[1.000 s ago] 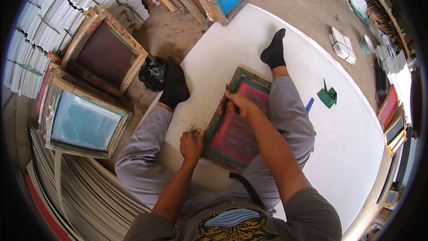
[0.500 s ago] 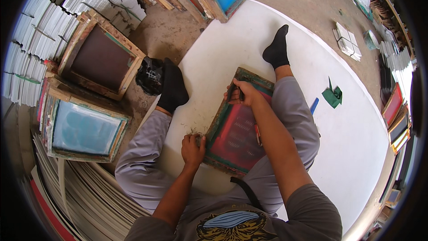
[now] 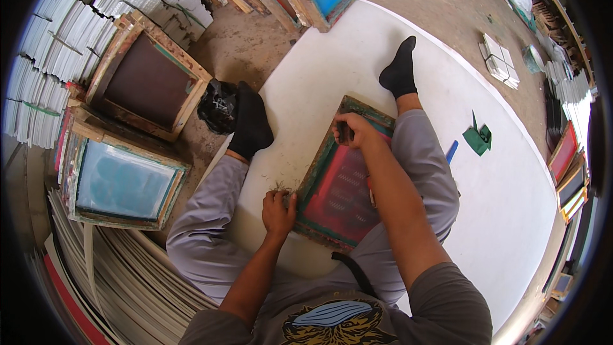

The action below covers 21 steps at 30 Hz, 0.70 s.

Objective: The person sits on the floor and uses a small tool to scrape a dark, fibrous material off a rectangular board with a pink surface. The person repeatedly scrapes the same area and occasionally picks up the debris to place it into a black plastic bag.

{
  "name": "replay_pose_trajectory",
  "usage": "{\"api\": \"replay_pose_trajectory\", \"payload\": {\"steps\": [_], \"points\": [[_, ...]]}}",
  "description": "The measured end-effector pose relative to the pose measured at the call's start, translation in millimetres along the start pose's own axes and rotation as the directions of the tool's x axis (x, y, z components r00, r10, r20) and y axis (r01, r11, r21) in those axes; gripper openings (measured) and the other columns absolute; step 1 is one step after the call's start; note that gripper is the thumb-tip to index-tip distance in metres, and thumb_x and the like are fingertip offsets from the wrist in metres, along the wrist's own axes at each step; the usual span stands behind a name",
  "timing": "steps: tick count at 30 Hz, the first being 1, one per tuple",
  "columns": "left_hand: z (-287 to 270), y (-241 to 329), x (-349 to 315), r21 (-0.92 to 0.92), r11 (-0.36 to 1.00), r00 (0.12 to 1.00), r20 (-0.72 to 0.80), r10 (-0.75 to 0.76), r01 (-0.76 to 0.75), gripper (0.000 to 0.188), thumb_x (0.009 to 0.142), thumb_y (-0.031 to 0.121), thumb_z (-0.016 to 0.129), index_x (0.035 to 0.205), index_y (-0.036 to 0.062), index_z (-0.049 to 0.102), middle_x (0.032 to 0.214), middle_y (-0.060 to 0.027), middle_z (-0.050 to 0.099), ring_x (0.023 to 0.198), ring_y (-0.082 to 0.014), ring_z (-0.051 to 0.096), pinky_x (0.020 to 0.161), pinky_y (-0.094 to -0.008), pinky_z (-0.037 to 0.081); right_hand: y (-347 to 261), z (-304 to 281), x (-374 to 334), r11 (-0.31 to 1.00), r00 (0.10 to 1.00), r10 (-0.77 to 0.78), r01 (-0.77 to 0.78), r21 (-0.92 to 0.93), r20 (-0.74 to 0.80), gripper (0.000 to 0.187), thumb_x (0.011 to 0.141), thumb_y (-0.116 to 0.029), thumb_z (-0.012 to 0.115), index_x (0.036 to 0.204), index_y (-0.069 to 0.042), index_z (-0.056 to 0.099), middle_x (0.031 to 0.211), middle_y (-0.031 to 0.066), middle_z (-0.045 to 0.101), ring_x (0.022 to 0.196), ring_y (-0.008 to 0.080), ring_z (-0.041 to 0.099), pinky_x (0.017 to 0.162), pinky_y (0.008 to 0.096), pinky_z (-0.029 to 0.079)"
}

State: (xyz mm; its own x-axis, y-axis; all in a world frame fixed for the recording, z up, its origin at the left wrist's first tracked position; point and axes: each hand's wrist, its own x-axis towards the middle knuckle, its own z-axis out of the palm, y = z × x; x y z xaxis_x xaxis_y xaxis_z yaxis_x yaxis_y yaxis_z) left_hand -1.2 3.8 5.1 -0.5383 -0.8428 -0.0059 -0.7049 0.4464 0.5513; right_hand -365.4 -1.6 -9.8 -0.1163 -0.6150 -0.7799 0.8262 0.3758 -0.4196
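Between my legs, a screen printing frame lies slanted on a white sheet. It has a worn, green-stained border and pink-red mesh with faint pale marks. Near its far end, my right hand is wrapped round a small dark tool above the border; the tool's exact kind is unclear. My left hand rests with curled fingers beside the frame's near left edge, and whatever they hold is hidden. Thin shavings lie at those fingertips. A red-handled object shows partly behind my right forearm.
Right of my right leg are a blue object and a green scrap. More screen frames stand at the left, by a black plastic bag. White stacks rise behind them. A tied white bundle sits on the floor.
My right hand has shifted slightly right and turned, its fingers now more tightly curled round the dark tool. The left hand stays at the frame's edge. The whole view has drifted slightly.
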Motion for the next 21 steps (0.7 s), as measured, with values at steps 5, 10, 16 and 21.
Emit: {"api": "replay_pose_trajectory", "payload": {"steps": [5, 10, 16, 21], "points": [[2.1, -4.1, 0.6, 0.007, 1.0, 1.0, -0.005, 0.015, -0.015, 0.034, 0.096, 0.039, 0.069, 0.109, 0.0076, 0.072, 0.114, -0.0164, 0.062, 0.108, -0.0356, 0.061, 0.09, -0.0459, 0.051, -5.2, -4.0, -7.5, 0.942, 0.987, -0.034, -0.022, -0.336, -0.159, 0.006, 0.086, -0.004, 0.064, 0.084, 0.0, 0.061, 0.069, 0.0138, 0.063, 0.053, 0.0247, 0.06, 0.05, 0.0435, 0.052], [0.7, -2.9, 0.1, 0.003, 1.0, 1.0, 0.009, -0.015, 0.015, 0.034, 0.095, 0.038, 0.069, 0.11, 0.0078, 0.072, 0.115, -0.0165, 0.061, 0.109, -0.0356, 0.06, 0.09, -0.0456, 0.051, -11.1, 2.2, -23.2, 0.758, 0.941, -0.182, -0.05, -0.651, -0.285, 0.011, 0.074, -0.001, 0.068, 0.082, 0.006, 0.065, 0.07, 0.0162, 0.064, 0.053, 0.0266, 0.063, 0.049, 0.0458, 0.053], [0.5, 0.9, -0.9, 0.012, 1.0, 1.0, 0.018, 0.004, -0.004, 0.033, 0.095, 0.038, 0.069, 0.11, 0.0082, 0.072, 0.116, -0.0169, 0.061, 0.11, -0.0355, 0.061, 0.09, -0.0456, 0.052, -1.6, -6.2, -21.2, 0.737, 0.935, -0.282, 0.066, -0.673, -0.217, 0.025, 0.077, 0.002, 0.066, 0.1, 0.011, 0.059, 0.066, 0.0149, 0.059, 0.048, 0.0255, 0.059, 0.043, 0.0463, 0.049], [-0.1, -0.8, -0.9, -0.003, 1.0, 1.0, 0.009, 0.014, -0.014, 0.032, 0.096, 0.037, 0.069, 0.109, 0.008, 0.072, 0.116, -0.017, 0.061, 0.109, -0.0357, 0.061, 0.09, -0.0459, 0.052, 8.1, -2.0, -20.1, 0.584, 0.867, -0.452, 0.11, -0.804, -0.209, 0.025, 0.077, -0.001, 0.062, 0.1, 0.009, 0.067, 0.075, 0.0209, 0.068, 0.06, 0.0309, 0.069, 0.052, 0.0481, 0.054]]}}
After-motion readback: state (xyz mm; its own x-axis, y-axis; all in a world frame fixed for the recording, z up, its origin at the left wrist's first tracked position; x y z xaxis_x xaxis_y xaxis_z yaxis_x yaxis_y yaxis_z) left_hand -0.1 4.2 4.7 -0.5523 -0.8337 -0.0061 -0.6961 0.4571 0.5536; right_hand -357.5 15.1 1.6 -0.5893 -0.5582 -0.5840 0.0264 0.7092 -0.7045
